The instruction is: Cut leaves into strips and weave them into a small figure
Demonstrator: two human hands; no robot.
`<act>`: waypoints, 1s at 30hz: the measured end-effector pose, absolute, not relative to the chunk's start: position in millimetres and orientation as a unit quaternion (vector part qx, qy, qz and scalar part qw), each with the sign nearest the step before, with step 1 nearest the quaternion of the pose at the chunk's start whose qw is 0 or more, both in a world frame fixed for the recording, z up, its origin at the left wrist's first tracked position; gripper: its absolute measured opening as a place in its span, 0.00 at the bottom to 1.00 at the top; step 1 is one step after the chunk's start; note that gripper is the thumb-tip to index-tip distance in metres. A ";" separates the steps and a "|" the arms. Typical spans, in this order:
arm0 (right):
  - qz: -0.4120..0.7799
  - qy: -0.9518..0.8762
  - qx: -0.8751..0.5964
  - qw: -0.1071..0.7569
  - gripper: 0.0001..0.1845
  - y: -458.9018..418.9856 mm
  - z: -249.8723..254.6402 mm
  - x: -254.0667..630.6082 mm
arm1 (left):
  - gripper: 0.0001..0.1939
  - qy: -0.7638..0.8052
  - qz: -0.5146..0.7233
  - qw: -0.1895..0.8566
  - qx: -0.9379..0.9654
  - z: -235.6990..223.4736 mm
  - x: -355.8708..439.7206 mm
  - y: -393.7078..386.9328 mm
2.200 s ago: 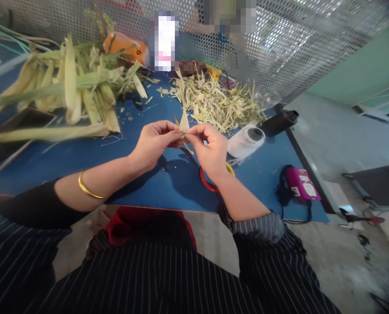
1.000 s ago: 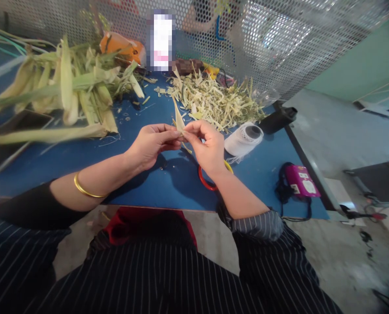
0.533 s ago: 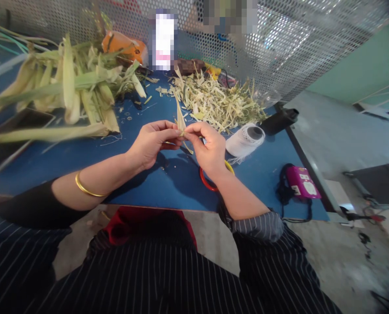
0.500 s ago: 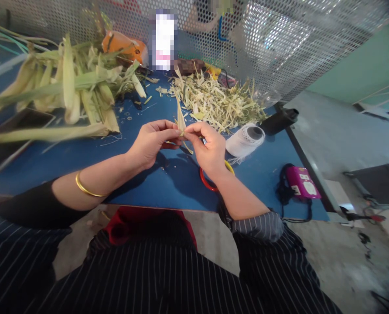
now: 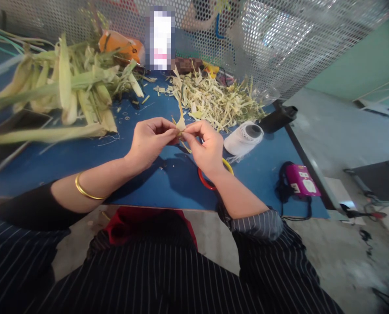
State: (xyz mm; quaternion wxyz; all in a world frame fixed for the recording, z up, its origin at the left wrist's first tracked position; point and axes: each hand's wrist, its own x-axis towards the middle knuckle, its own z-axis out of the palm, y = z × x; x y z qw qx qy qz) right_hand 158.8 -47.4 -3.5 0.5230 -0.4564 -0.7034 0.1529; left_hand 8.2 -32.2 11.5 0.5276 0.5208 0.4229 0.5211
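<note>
My left hand (image 5: 151, 141) and my right hand (image 5: 206, 146) meet over the blue table (image 5: 155, 185), thumbs and fingertips pinched together. Between them they grip a pale corn husk strip (image 5: 180, 123), its thin pointed end rising away from me and narrow ends hanging below. Under my right wrist lie scissors with red and yellow handle loops (image 5: 206, 183); their blades are mostly hidden. Just right of that hand a cone of white thread (image 5: 243, 140) lies tilted on its side. Behind my hands spreads a heap of shredded husk (image 5: 214, 100).
A pile of corn husks (image 5: 66, 87) covers the table's left side, partly over a dark flat panel (image 5: 11, 139). An orange bag (image 5: 122, 47) and perforated metal screen (image 5: 194, 26) stand behind. At right are a black cylinder (image 5: 279, 120) and a magenta box with cord (image 5: 302, 179).
My fingers have shifted slightly on the husk strip, whose lower part now looks wider and more folded. The whole view has moved a little; both hands keep their pinch.
</note>
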 end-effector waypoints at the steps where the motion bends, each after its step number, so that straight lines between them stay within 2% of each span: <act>1: 0.156 -0.700 -0.458 0.525 0.02 -47.6 -3.7 158.7 | 0.04 0.423 0.520 0.528 0.521 11.0 8.0 -31.8; 8: 0.184 -0.675 -0.469 0.539 0.03 -47.2 -5.6 158.6 | 0.05 0.400 0.507 0.543 0.537 11.4 6.1 -32.6; 13: 0.197 -0.669 -0.469 0.542 0.04 -45.4 -5.4 159.6 | 0.09 0.394 0.501 0.534 0.555 11.3 6.5 -33.6; 21: 0.255 -0.645 -0.460 0.554 0.04 -44.7 -7.7 158.4 | 0.08 0.381 0.510 0.505 0.583 2.0 5.8 -28.6; 25: 0.272 -0.641 -0.453 0.557 0.08 -43.0 -8.4 158.0 | 0.07 0.381 0.503 0.545 0.551 2.5 5.6 -27.7; 30: 0.269 -0.651 -0.450 0.550 0.09 -42.1 -7.7 159.4 | 0.07 0.382 0.501 0.583 0.514 5.4 5.4 -27.7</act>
